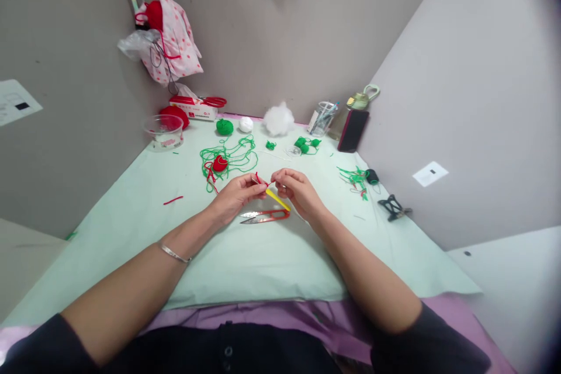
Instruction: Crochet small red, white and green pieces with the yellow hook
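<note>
Between the fingertips of my left hand (239,194) is a small bit of red yarn (258,176). A yellow-handled tool, apparently a crochet hook (277,199), slants down from those fingertips; whether they grip it I cannot tell. My right hand (295,188) is closed in a pinch beside the left, on a thin red strand that runs between the two hands. Just below them on the table lie orange-handled thread snips (267,217), blades pointing left. From under my left hand, red yarn trails toward a small red ball (220,163) among loose green yarn (239,155).
Along the back stand a plastic tub (164,128), a red-and-white box (193,108), a green yarn ball (225,127), white stuffing (279,120), a pen cup (323,119) and a phone (353,131). Yarn scraps (354,178) and a black stand (393,207) lie right.
</note>
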### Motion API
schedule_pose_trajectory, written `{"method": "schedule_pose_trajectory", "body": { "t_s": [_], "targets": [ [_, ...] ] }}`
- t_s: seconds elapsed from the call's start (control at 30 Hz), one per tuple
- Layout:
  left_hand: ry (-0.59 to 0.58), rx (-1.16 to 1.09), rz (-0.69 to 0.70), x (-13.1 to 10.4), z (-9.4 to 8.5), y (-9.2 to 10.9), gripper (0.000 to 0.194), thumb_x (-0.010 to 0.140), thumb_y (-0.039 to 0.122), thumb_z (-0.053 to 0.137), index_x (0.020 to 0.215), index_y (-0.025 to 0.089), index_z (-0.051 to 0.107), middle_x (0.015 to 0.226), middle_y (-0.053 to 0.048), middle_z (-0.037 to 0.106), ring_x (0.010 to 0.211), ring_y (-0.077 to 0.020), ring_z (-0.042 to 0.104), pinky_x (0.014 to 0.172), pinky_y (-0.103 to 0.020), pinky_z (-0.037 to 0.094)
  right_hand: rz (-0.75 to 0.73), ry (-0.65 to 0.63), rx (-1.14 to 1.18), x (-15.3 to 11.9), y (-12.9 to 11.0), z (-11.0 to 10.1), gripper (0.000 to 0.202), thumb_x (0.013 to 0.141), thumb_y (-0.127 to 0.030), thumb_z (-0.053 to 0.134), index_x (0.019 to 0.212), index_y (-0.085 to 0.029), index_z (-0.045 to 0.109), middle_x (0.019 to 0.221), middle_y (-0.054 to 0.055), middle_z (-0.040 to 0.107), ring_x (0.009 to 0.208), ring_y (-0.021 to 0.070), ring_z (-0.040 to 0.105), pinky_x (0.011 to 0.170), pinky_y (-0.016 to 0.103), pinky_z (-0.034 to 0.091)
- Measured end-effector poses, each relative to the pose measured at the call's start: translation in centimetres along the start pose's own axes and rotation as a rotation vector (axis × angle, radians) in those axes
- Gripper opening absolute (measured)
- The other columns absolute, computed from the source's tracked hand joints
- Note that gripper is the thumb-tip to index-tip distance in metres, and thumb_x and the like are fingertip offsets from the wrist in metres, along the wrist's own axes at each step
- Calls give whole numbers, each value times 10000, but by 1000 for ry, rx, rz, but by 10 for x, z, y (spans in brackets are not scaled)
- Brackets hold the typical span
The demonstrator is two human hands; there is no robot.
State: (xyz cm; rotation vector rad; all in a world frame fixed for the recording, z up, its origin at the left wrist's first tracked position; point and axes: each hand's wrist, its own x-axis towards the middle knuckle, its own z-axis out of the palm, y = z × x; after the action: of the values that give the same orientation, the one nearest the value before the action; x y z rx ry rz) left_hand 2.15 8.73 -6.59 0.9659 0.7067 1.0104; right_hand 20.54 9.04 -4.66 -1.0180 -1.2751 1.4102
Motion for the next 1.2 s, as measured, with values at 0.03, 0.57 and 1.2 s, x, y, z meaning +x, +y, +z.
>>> {"method": "schedule_pose_trajectory", "body": {
  "t_s": [0.03, 0.57, 1.2],
  "targets": [
    [9, 10, 7, 0, 1, 0, 292, 711, 312, 917, 786, 160, 679, 824, 4, 673, 763, -133, 632, 815, -295, 522, 1, -1, 37, -1, 0, 3, 233, 723, -387, 744, 670, -193, 628, 756, -15, 635, 579, 76, 404, 520, 222, 330],
    [22, 307, -29, 2, 4, -2, 135, 671, 156, 726, 697, 194, 599, 637, 39, 615, 584, -137, 567, 628, -268, 442, 159, -92, 153, 0, 9, 9, 342, 715, -412, 804, 612, -195, 560, 540, -40, 575, 435, 68, 421, 419, 210, 307],
    [26, 401, 49, 5, -1, -10, 157, 676, 158, 667, 694, 216, 521, 642, 59, 590, 638, -138, 539, 638, -256, 388, 74, -109, 49, -2, 12, 16, 370, 803, -453, 757, 628, -200, 553, 507, -61, 532, 460, 66, 409, 480, 207, 307]
  ]
}}
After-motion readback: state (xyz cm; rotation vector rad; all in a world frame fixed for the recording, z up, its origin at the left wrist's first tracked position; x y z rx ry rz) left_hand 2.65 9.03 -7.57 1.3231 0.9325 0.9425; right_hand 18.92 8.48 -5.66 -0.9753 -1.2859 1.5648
